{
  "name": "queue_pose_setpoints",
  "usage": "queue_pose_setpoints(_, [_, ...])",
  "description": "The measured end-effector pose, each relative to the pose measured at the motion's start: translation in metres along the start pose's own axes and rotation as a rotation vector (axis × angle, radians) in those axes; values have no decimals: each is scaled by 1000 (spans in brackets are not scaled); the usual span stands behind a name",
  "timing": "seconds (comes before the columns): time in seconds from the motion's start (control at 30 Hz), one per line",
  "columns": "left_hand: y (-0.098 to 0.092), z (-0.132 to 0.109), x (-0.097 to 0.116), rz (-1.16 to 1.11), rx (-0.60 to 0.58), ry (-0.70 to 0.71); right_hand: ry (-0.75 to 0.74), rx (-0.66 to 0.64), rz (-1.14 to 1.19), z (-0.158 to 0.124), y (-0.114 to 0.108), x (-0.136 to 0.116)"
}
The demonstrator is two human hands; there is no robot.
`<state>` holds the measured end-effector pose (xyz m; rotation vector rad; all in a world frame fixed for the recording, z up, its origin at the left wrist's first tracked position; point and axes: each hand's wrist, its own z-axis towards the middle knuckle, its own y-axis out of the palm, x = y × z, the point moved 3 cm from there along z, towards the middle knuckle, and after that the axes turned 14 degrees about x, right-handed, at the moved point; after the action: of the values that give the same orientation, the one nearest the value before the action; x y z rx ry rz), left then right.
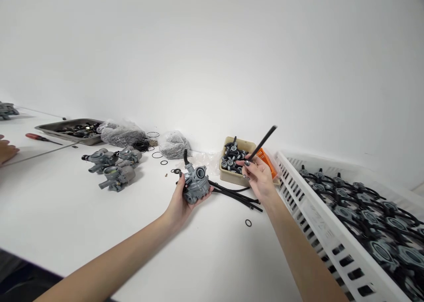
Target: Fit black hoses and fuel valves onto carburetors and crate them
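Note:
My left hand (182, 200) cradles a grey metal carburetor (196, 185) from below, fingers wrapped round it, just above the white table (82, 222). A short black tube sticks up from the carburetor's top. My right hand (260, 178) pinches a thin black hose (264, 142) that points up and to the right. Several more black hoses (236, 196) lie on the table between my hands. A loose black O-ring (248, 223) rests close to my right forearm.
Three more carburetors (114, 165) lie at the left. A beige box of small parts (233, 160), bags of metal bits (174, 144), a metal tray (71, 130) and a screwdriver (41, 138) sit further back. A white crate of assembled units (364, 213) fills the right. Another person's hand (6, 151) shows at the left edge.

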<state>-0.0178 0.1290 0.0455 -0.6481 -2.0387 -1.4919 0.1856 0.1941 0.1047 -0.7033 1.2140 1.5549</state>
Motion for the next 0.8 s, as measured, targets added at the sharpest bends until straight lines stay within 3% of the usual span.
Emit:
queue_pose_setpoints(0.13, [-4, 5, 0, 3, 56, 1, -117, 137, -113, 2, 0, 1])
queue_pose_setpoints(0.3, [-5, 6, 0, -1, 64, -20, -198, 164, -372, 3, -2, -2])
queue_pose_setpoints(0.37, [-5, 6, -1, -1, 64, -40, -249, 144, -625, 1, -2, -10])
queue_pose_setpoints(0.5, [-5, 5, -2, 20, 70, -66, -420, 81, -1392, -8, 6, -23])
queue_pose_setpoints(0.57, [-5, 4, -2, 42, 65, -73, -393, 20, -1599, -12, 9, -18])
queue_pose_setpoints(0.67, [-4, 2, -3, 83, 38, -71, -233, -113, -1598, -13, 7, 2])
queue_pose_setpoints(0.8, [1, -3, -2, 105, 13, -71, -114, -178, -1377, -9, 0, 27])
